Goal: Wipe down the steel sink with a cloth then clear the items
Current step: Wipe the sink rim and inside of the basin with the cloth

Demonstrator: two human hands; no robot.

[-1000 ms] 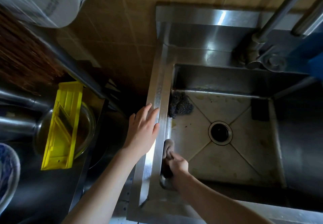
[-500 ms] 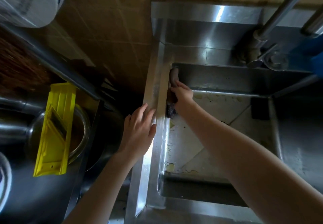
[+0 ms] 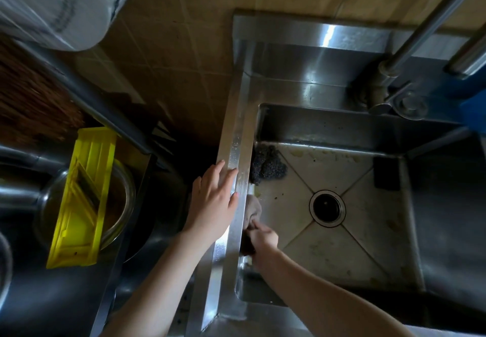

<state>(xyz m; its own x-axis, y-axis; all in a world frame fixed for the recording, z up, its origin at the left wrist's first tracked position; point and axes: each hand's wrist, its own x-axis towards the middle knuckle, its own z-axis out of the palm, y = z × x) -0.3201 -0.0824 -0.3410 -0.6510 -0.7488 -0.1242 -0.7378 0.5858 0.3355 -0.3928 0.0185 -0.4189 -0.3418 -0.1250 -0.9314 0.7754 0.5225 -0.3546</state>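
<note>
The steel sink (image 3: 234, 152) fills the right half of the view, its stained floor sloping to a round drain (image 3: 327, 207). My right hand (image 3: 263, 239) grips a grey-brown cloth (image 3: 253, 209) and presses it against the sink's inner left wall. My left hand (image 3: 213, 199) lies flat on the left rim, fingers spread, holding nothing. A dark steel-wool scourer (image 3: 265, 165) sits in the far left corner of the basin. A small dark block (image 3: 386, 173) rests against the right wall.
A tap base and pipes (image 3: 389, 86) stand at the sink's back right. Left of the sink, a yellow slicer (image 3: 84, 194) lies across a steel bowl (image 3: 118, 205) on a dark counter. A white roll (image 3: 52, 2) hangs at top left.
My right hand has dragged the cloth along the left wall from the far corner back toward me, uncovering the scourer. My left hand has stayed on the rim.
</note>
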